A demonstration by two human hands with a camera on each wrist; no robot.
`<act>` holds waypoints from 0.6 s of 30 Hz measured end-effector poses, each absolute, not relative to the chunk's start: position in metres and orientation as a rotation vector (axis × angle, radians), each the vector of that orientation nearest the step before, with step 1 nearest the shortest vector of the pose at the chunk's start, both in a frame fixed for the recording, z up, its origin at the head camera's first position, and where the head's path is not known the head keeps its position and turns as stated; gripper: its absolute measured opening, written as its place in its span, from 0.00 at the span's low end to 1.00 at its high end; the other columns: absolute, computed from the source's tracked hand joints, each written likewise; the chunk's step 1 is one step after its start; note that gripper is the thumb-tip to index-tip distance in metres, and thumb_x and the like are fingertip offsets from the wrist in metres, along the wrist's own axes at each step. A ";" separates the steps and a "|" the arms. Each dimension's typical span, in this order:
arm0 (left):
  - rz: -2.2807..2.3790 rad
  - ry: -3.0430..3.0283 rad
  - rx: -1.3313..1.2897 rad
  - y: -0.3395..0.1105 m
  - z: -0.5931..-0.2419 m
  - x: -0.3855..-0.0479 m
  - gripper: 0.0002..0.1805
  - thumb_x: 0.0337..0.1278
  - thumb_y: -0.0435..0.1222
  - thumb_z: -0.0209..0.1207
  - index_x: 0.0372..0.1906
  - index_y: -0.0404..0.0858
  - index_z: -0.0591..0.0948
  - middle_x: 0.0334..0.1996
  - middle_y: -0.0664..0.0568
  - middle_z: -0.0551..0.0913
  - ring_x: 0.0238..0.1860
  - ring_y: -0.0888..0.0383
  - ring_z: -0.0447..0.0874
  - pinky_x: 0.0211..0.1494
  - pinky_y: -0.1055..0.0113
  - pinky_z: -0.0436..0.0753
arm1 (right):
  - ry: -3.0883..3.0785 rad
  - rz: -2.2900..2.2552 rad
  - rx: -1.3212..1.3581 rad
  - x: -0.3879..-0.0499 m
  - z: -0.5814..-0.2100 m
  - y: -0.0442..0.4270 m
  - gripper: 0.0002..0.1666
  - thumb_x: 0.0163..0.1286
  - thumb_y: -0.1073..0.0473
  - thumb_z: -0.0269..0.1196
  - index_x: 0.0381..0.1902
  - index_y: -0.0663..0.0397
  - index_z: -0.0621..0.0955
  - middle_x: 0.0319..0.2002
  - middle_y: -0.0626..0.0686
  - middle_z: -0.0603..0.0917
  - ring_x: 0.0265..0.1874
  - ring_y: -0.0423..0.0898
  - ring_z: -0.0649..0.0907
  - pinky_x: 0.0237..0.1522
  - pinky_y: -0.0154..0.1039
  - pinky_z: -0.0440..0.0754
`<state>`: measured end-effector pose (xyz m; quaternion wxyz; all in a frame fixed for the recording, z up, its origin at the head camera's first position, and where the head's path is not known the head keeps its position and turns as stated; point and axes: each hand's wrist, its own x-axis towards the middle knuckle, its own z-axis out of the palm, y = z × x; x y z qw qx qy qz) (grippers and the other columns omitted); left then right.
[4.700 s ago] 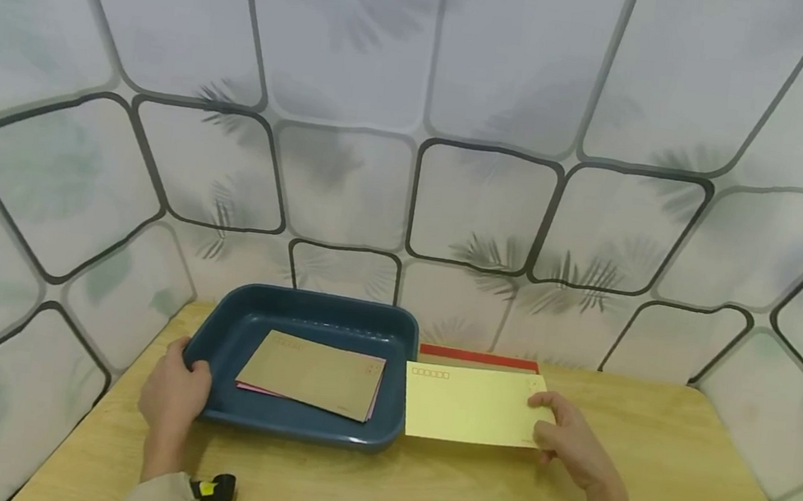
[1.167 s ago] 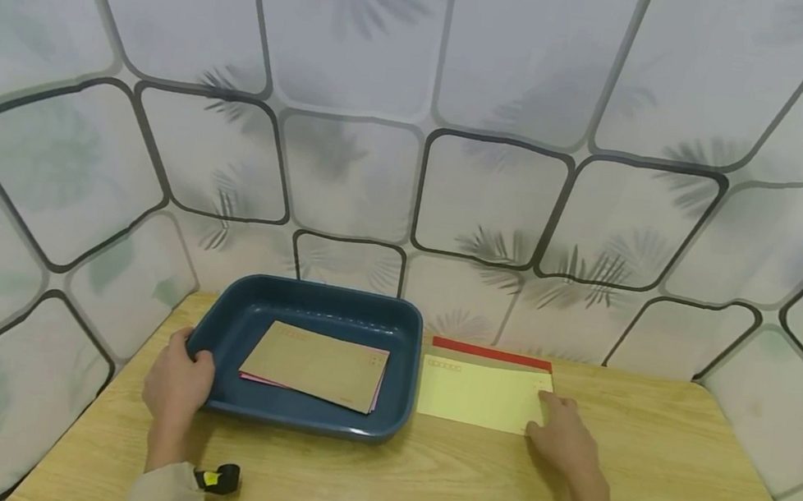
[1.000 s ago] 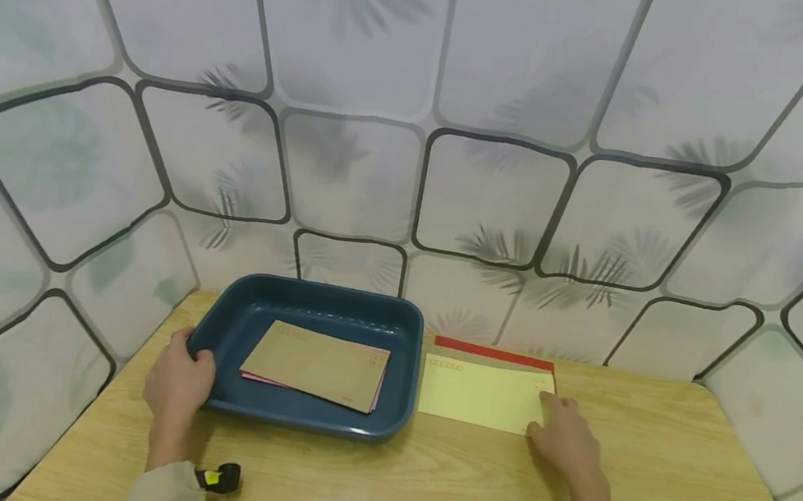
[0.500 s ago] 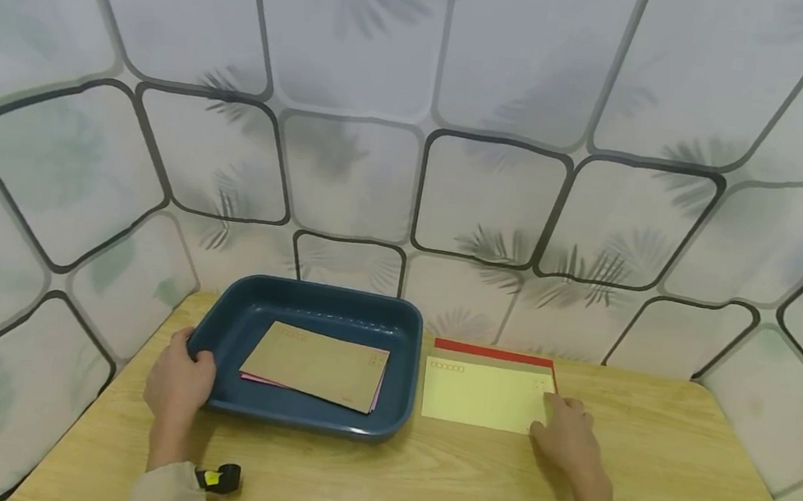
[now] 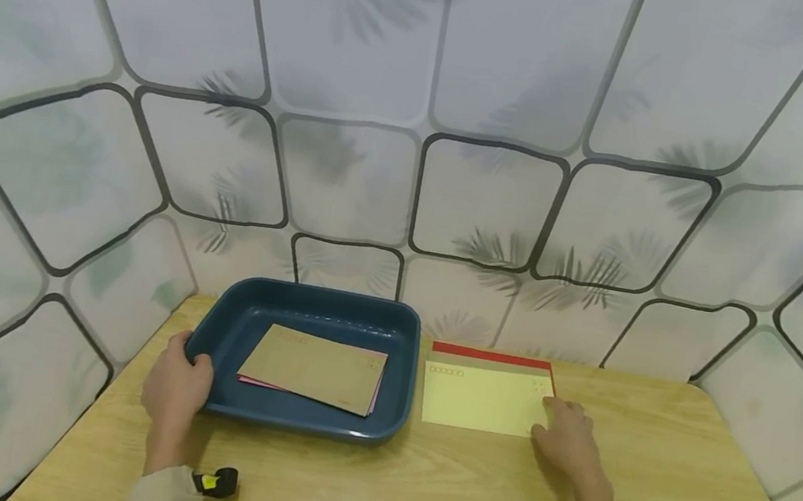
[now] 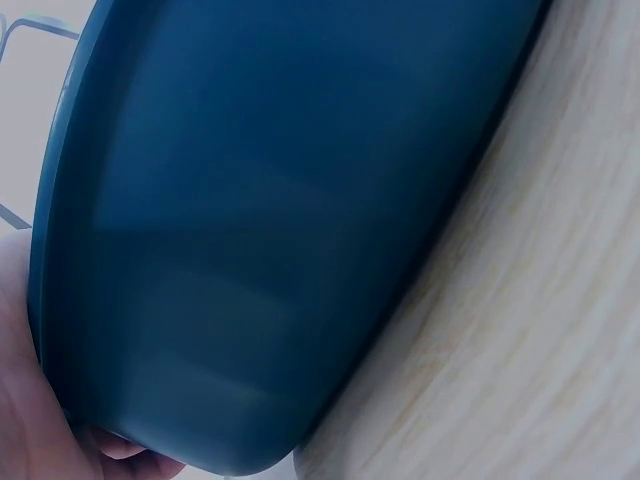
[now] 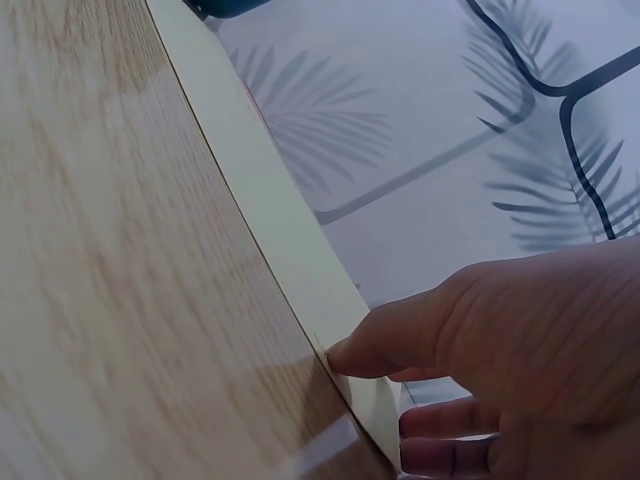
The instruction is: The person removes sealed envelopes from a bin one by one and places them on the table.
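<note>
In the head view my left hand (image 5: 177, 380) grips the left end of a dark blue tray (image 5: 307, 424), thumb over the rim; the left wrist view shows fingers curled under that rim. Inside the tray lies a small stack with a brown envelope (image 5: 314, 369) on top and pink edges below it. To the tray's right, a pale yellow envelope (image 5: 484, 399) lies over a brown one and a red one (image 5: 494, 354), whose upper edges show. My right hand (image 5: 571, 445) holds the yellow envelope's right end, its thumb at the near edge in the right wrist view.
The light wooden table (image 5: 373, 495) reaches back to a patterned wall covering (image 5: 350, 183) with dark outlines and leaf prints. A narrow strip of table separates the tray from the yellow envelope. Black straps with yellow labels sit at both wrists.
Since the earliest frame, the yellow envelope has come down from a raised position onto the others, and my right hand has lowered with it. My left hand has kept its grip on the tray.
</note>
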<state>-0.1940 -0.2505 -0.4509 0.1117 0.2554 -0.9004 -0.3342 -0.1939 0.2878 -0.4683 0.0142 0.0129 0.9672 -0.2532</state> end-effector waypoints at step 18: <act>-0.961 -2.641 0.738 -0.251 -0.453 -0.193 0.30 0.67 0.38 0.42 0.72 0.32 0.62 0.62 0.26 0.71 0.56 0.28 0.73 0.52 0.34 0.71 | 3.001 -0.771 0.078 -0.193 -0.468 0.288 0.36 0.61 0.62 0.57 0.65 0.77 0.66 0.61 0.82 0.65 0.57 0.80 0.67 0.54 0.72 0.69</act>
